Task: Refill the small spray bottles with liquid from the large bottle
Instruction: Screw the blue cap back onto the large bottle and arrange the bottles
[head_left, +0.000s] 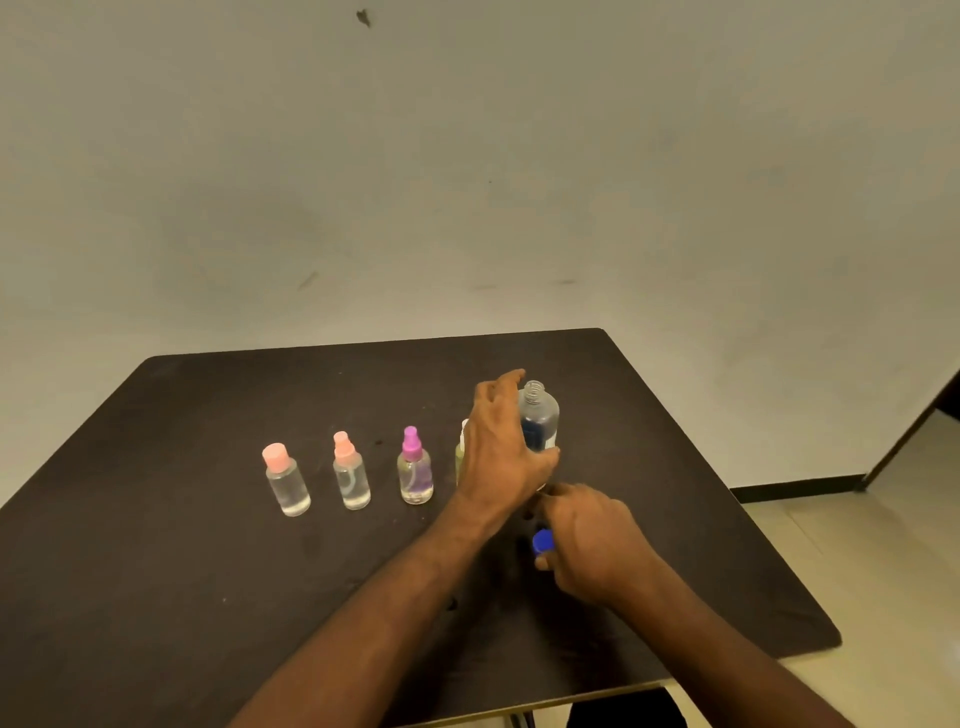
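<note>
Left hand grips the uncapped large bottle; right hand pinches its blue cap at six o'clock; the green bottle at nine o'clock risks toppling if the bottle swings.

table dark brown | cap blue | spray tops: peach, peach, purple

small spray bottles in row on table | large bottle at row's right end | cap before it
</note>
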